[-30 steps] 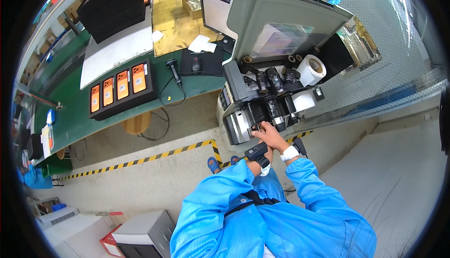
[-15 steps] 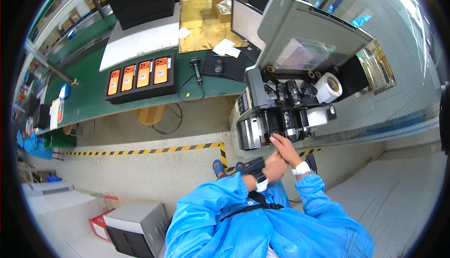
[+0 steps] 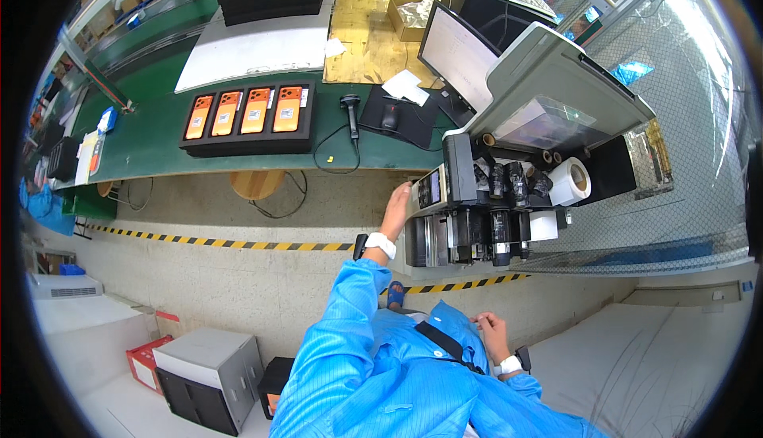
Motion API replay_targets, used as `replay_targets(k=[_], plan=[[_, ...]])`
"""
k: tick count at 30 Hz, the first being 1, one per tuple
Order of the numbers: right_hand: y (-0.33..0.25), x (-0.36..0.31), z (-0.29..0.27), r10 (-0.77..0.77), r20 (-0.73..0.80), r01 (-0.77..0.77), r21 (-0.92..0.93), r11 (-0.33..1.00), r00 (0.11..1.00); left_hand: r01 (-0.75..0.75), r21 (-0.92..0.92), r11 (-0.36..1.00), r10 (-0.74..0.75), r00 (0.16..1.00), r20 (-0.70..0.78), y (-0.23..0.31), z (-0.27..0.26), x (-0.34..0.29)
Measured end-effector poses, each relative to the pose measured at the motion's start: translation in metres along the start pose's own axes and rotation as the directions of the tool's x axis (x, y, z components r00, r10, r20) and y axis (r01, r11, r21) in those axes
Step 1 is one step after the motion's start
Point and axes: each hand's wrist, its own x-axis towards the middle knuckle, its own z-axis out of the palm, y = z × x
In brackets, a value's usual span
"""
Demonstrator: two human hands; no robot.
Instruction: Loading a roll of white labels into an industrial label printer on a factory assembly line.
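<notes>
My left hand (image 3: 395, 214) is at the front left corner of a grey label printer (image 3: 458, 164), its fingers stretched out against the edge beside the small control screen (image 3: 430, 189). The printer's cover (image 3: 548, 92) stands raised. Inside are a white label roll (image 3: 570, 182) and several dark rollers wound with black film. My right hand (image 3: 494, 335) is low in front of my blue coat, apart from the printer. Its fingers are curled in; whether anything is between them I cannot make out.
On the green bench (image 3: 143, 148) lie a black foam tray (image 3: 246, 145) with several orange phones, a corded barcode scanner (image 3: 350, 116) and a mouse (image 3: 389, 117). Behind them stands a monitor (image 3: 459, 52). A round wooden stool (image 3: 256, 184) is under the bench. Yellow-black tape (image 3: 230, 244) crosses the floor.
My hands were close together in front of the printer and have moved apart. The left has reached forward to the control panel's edge; the right has drawn back toward my body.
</notes>
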Motion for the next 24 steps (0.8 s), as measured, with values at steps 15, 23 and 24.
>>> replay_targets(k=[15,23,24], plan=[[0.000,0.005,0.029,0.049,0.126,-0.057,0.063,0.996,0.991,-0.026,0.205,0.978,-0.015,0.981,0.194,0.015,0.007,0.015],[0.024,0.056,0.070,0.065,0.432,-0.035,-0.078,0.996,0.900,0.336,0.007,0.942,-0.336,0.941,0.048,-0.081,-0.142,-0.103],[0.038,0.068,0.065,0.097,0.393,-0.068,-0.089,0.994,0.914,0.508,0.174,0.844,-0.524,0.849,0.063,-0.080,-0.148,-0.123]])
